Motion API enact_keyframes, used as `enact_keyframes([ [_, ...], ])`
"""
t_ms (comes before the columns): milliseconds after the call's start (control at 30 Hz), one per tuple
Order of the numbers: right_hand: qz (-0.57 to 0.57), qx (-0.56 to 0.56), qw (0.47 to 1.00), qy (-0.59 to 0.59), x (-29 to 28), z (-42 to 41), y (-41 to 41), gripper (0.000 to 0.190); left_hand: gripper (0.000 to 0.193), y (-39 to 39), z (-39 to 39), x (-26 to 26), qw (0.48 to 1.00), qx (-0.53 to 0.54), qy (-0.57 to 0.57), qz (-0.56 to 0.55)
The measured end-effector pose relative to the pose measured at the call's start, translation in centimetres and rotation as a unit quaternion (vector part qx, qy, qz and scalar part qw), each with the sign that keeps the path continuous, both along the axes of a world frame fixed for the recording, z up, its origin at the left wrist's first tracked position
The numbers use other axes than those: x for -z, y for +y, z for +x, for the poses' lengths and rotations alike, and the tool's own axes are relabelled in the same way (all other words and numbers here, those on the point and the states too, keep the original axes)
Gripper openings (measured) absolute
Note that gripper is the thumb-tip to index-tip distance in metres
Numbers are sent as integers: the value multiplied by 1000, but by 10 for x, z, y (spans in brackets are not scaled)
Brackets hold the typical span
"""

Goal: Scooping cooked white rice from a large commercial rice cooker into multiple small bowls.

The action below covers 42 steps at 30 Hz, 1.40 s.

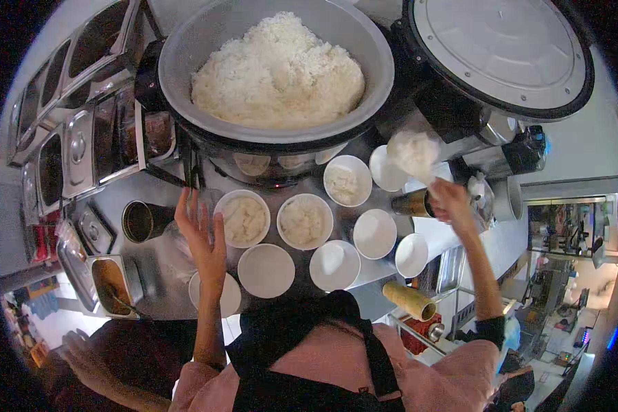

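My right hand (449,203) grips the handle of a serving scoop, partly hidden by my fingers. A blurred mound of white rice (413,153) sits on its head, over the edge of a white bowl (383,170). My left hand (201,232) has its fingers apart and holds nothing, close beside a rice-filled bowl (246,219); whether it touches the rim I cannot tell. Rice also lies in a second bowl (305,221) and a third bowl (346,181). Several bare white bowls (265,271) stand nearer me. Beyond them a large cooker pot (183,67) contains heaped rice (278,77).
The cooker's lid (499,46) stands raised at right. Metal food pans (80,149) line the left, near a dark cup (139,221) and a pan of brown food (110,286). Another person's arm (95,368) reaches in at lower left. A yellow roll (409,301) lies near the counter's front edge.
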State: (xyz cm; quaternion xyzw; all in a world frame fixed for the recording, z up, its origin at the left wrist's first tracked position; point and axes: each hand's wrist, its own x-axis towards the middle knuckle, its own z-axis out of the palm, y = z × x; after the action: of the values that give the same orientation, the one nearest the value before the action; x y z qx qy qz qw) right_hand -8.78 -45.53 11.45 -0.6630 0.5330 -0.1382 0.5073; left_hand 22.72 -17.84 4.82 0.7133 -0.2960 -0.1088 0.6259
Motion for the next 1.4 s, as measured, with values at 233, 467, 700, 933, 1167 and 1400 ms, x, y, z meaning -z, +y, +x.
enact_keyframes([
  [233,-357,-193,808,427,107,17,16,40,53,13,-1,7,1000,-12,9,16],
  [467,-379,-211,796,423,111,7,-11,21,52,-2,7,1,999,-16,24,16],
  [700,-288,-209,846,397,-120,77,34,20,75,-32,31,-10,997,14,-64,48],
  [933,-491,-381,726,294,-160,250,-6,23,108,-60,44,-10,992,-1,-110,59],
  [1167,-517,-547,576,319,-64,376,-123,26,112,-75,35,-9,997,22,-37,62],
  [1400,-392,-638,620,234,-37,375,-153,28,115,-74,34,0,994,33,-87,57],
])
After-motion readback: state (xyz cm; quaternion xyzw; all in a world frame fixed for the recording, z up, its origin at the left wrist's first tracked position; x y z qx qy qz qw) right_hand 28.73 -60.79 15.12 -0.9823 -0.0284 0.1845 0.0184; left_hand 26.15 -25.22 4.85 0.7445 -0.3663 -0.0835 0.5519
